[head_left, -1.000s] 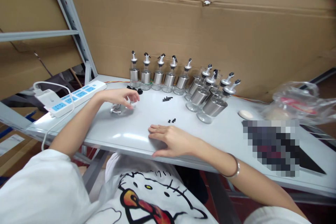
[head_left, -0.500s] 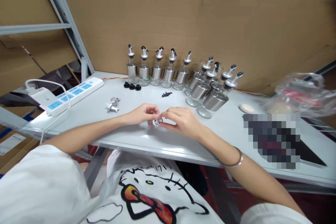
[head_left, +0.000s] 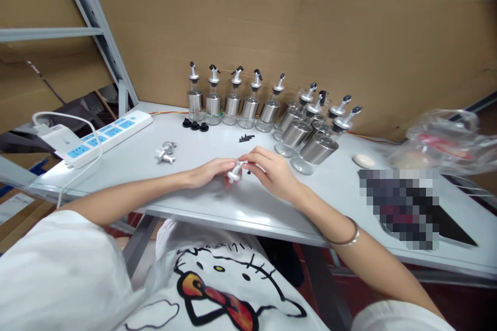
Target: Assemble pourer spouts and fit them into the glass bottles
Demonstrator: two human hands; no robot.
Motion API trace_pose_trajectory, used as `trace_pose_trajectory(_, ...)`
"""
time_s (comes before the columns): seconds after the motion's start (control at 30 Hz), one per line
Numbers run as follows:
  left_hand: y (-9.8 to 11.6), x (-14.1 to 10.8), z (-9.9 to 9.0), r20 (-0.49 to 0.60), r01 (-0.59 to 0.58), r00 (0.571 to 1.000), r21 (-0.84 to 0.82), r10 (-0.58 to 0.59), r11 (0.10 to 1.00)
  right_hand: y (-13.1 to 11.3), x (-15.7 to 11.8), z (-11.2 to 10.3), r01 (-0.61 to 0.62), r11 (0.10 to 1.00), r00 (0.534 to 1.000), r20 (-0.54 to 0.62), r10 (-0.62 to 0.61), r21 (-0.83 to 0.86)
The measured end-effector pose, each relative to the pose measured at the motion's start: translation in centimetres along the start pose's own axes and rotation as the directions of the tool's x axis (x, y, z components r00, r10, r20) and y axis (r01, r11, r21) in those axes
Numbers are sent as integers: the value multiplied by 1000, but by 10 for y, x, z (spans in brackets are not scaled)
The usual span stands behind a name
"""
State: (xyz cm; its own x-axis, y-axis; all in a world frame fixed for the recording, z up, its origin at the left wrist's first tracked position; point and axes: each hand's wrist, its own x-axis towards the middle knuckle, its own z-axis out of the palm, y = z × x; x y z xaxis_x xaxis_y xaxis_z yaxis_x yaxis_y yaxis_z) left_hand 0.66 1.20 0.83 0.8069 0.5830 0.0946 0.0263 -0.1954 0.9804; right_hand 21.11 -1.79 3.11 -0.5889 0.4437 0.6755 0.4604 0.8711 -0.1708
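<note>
Over the front middle of the table, my left hand is closed around a silver-grey pourer spout, its wide flange facing down toward me. The thumb and fingers of my right hand pinch the narrow end of the same spout. A tiny black piece shows just under my right fingertips; whether I hold it or it lies on the table I cannot tell. To the left lie a few loose silver pourer spouts. Beyond my hands is a small pile of black levers. Black stoppers sit farther back.
Several glass and steel oil bottles with spouts line the cardboard wall. A white power strip lies on the left. Toward the right are a pale oval object, a clear plastic bag and a blurred-out dark item.
The spout has turned in my hands, its flange now toward me and its narrow end toward my right fingers. My left fingers have straightened somewhat over it. The view has shifted slightly.
</note>
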Motion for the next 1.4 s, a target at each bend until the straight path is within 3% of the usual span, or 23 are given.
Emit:
trace_pose_trajectory(0.1,-1,-2,0,30,-10,1000,110,7,994,6,0,-2,-34,998,998,43,36,-50)
trace_pose_trajectory(0.2,-3,-2,1,-33,-8,999,296,18,955,10,0,-2,-25,995,995,97,34,-97)
trace_pose_trajectory(0.3,-5,-2,2,-113,-33,990,431,90,902,12,-1,-1,-16,989,993,114,33,-144)
trace_pose_trajectory(0.43,-9,-3,-1,-190,-117,954,475,231,872,14,0,-2,-23,988,995,97,38,-152)
trace_pose_trajectory(0.53,-11,-3,-4,-116,-180,954,515,275,838,14,0,-2,-6,991,996,90,19,-137)
trace_pose_trajectory(0.63,-10,-3,-4,19,-203,969,625,245,754,12,0,-1,20,990,995,99,-6,-139)
trace_pose_trajectory(0.77,-13,-2,-4,118,-245,966,692,228,679,9,-1,1,32,987,991,135,-11,-155)
trace_pose_trajectory(1.0,-19,-2,-3,195,-317,942,787,273,530,6,-3,4,66,985,986,161,-40,-161)
trace_pose_trajectory(1.17,-19,-1,-2,237,-398,889,821,391,409,6,-2,4,77,981,985,163,-48,-180)
trace_pose_trajectory(1.4,-20,-4,-3,270,-451,857,804,438,386,5,-2,6,97,980,984,164,-68,-174)
